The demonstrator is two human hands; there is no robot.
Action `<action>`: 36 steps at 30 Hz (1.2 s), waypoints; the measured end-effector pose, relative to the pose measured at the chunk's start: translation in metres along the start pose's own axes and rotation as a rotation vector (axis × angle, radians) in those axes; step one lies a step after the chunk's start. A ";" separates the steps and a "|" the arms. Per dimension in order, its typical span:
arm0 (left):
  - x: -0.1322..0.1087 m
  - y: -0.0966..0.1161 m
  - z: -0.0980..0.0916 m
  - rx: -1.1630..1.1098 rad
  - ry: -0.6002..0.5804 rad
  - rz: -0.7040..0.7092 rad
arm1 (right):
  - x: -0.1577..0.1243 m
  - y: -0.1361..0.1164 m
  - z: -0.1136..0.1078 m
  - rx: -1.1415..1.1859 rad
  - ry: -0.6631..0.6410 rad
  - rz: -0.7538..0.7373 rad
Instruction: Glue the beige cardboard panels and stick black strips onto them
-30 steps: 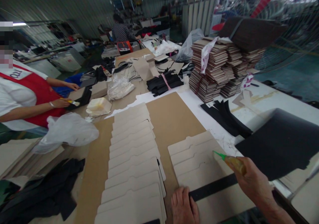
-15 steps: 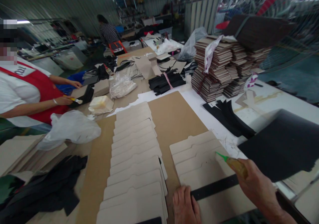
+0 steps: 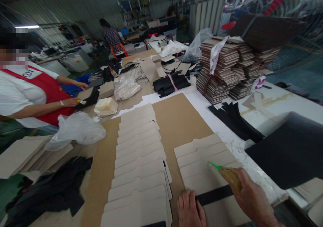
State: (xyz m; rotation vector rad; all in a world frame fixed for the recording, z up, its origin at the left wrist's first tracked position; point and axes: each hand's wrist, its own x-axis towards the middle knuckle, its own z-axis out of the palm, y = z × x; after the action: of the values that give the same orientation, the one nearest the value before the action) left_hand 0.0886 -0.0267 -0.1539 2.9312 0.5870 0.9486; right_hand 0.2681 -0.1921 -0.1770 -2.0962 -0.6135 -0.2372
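Note:
My right hand (image 3: 252, 197) grips a small glue bottle (image 3: 228, 175) with a green nozzle, its tip over the near stack of notched grey cardboard pieces (image 3: 202, 159). My left hand (image 3: 190, 210) lies flat at the bottom edge, fingers pressing the end of a black strip (image 3: 214, 195) that crosses the nearest cardboard piece. A longer overlapping row of the same grey pieces (image 3: 138, 159) lies to the left on a brown board (image 3: 176, 119).
A large black sheet (image 3: 290, 149) lies at right, black strips (image 3: 237, 119) behind it. Tall cardboard stacks (image 3: 222, 68) stand at back right. A person in a red apron (image 3: 30, 92) works at left beside a white plastic bag (image 3: 75, 129); another person (image 3: 111, 38) stands far back.
My right hand has moved the glue nozzle left and nearer across the cardboard stack. The view has shifted slightly. My left hand stays on the black strip.

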 end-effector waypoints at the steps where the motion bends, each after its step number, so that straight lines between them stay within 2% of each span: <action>1: 0.000 0.001 0.000 -0.012 0.000 -0.011 | -0.001 -0.004 0.001 0.011 0.010 -0.025; 6: 0.002 0.008 -0.004 -0.015 -0.003 -0.043 | -0.001 -0.004 0.001 -0.048 0.038 0.018; 9: 0.003 0.011 -0.007 -0.014 -0.012 -0.052 | -0.001 -0.001 0.003 -0.085 0.068 -0.036; 13: -0.001 0.008 -0.003 -0.015 0.004 -0.072 | -0.007 -0.019 0.009 -0.010 0.051 -0.123; 16: -0.005 0.002 0.002 -0.014 0.029 -0.056 | -0.010 -0.033 0.013 0.041 0.013 -0.127; 20: -0.005 0.002 0.002 -0.022 0.038 -0.039 | -0.007 -0.033 0.011 0.023 0.070 -0.121; 23: -0.001 0.005 -0.003 -0.026 0.021 -0.020 | -0.004 -0.035 0.010 0.014 0.058 -0.141; 27: 0.002 0.007 -0.006 0.029 0.007 -0.021 | -0.006 -0.056 0.015 0.077 0.021 -0.240; 32: -0.006 0.001 0.002 0.035 0.043 -0.027 | -0.010 -0.085 0.023 0.173 -0.036 -0.308; 36: -0.008 0.000 0.003 0.025 -0.002 -0.056 | -0.009 -0.090 0.025 0.200 -0.032 -0.331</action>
State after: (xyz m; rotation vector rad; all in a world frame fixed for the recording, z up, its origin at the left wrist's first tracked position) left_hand 0.0840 -0.0290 -0.1605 2.9198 0.6813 0.9400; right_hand 0.2126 -0.1328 -0.1297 -1.8029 -0.9638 -0.3153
